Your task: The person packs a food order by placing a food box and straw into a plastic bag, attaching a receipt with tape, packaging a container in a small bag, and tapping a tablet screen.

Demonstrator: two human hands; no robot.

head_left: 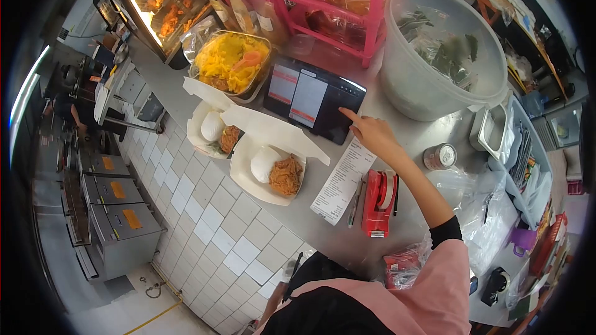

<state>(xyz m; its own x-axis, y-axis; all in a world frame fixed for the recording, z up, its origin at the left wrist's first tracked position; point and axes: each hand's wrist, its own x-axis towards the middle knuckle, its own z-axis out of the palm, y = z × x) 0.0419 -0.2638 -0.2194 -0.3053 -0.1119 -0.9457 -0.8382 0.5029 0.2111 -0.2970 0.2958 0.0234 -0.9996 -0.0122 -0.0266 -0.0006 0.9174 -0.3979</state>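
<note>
My right hand point(374, 135) reaches over a tablet point(316, 96) lying on the metal counter. Its index finger is stretched out to the dark right part of the screen; the other fingers are partly curled, and nothing is held. Beneath this hand lies a long printed receipt point(343, 181). Left of it are two open takeaway boxes, a nearer one point(245, 187) and a farther one point(194, 129), each with a mound of white rice point(264, 162) and fried chicken point(286, 175). My left arm point(273, 301) shows only slightly beside my body; its fingers cannot be made out.
A red tape dispenser point(376, 211) and pens lie near the counter's front edge. A can point(440, 157) stands farther right, by a large plastic tub point(413, 87) with leafy bags. Behind are a yellow-filled food container point(231, 62) and a pink rack point(329, 37). Another person point(65, 108) stands far left.
</note>
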